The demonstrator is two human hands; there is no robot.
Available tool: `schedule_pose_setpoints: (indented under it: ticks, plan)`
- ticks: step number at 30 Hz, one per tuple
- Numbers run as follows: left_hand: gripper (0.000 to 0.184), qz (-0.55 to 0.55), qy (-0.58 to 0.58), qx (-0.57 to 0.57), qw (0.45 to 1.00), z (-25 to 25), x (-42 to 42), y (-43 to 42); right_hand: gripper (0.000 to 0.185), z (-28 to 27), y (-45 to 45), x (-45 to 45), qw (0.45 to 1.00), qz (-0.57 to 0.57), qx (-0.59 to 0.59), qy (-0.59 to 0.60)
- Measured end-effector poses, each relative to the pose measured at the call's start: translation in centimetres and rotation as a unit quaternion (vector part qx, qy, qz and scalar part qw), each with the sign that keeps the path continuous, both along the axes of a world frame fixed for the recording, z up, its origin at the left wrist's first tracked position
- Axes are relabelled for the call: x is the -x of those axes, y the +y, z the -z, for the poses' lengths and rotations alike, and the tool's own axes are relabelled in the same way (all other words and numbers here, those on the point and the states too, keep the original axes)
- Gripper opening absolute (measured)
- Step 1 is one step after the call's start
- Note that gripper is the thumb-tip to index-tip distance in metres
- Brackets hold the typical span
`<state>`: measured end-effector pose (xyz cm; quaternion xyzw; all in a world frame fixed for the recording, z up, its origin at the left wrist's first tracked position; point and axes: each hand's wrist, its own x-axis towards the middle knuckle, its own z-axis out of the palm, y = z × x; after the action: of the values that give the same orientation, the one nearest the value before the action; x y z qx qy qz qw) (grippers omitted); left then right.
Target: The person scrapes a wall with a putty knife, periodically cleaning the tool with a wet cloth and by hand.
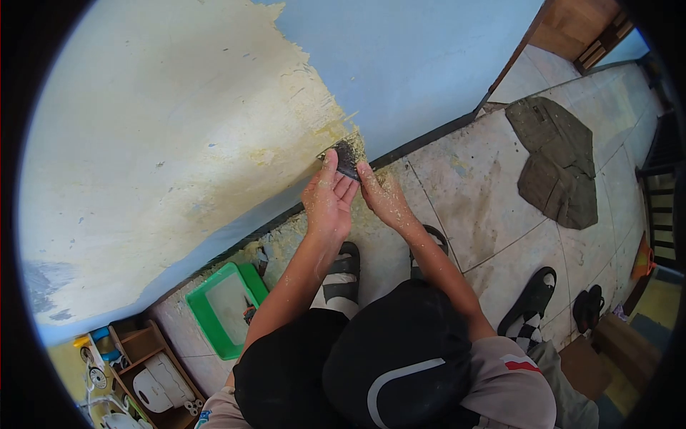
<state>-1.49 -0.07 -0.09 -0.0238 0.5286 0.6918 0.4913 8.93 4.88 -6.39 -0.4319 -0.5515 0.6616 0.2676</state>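
Between my two hands is a dark, flat scraper blade (346, 157), its edge against the wall and yellowish paint flakes lying on it. My left hand (330, 199) grips the blade's left side, thumb on top and fingers beneath. On the right side, my right hand (382, 194) pinches the blade's corner, with flakes stuck to its skin. The wall (179, 129) shows a bare cream area on the left. Blue paint (407, 64) covers the part to the right, with a ragged yellow edge between them.
A green tray (213, 343) stands on the floor at lower left, beside a wooden shelf (143, 342). Brown cloth (557, 164) lies on the tiles at right. Sandals (587, 307) and another person's foot (530, 300) are at lower right. A black cap (400, 350) fills the bottom.
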Motion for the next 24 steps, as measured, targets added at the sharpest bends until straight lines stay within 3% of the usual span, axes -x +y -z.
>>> schedule_pose_setpoints:
  ticks: [3,17,24]
  plan:
    - [0.034,0.005,0.006,0.008,1.000,0.1,0.0,0.0,0.067,0.1,0.0,0.0,1.000,0.004,-0.003,-0.005]
    - [0.032,-0.011,0.012,-0.022,1.000,-1.6,-0.5,0.4,0.062,-0.8,0.3,0.5,0.996,0.033,-0.073,0.036]
    - [0.037,-0.006,0.022,-0.025,0.999,-1.2,-0.1,0.3,0.065,-2.0,0.5,-0.2,0.998,-0.007,-0.060,-0.028]
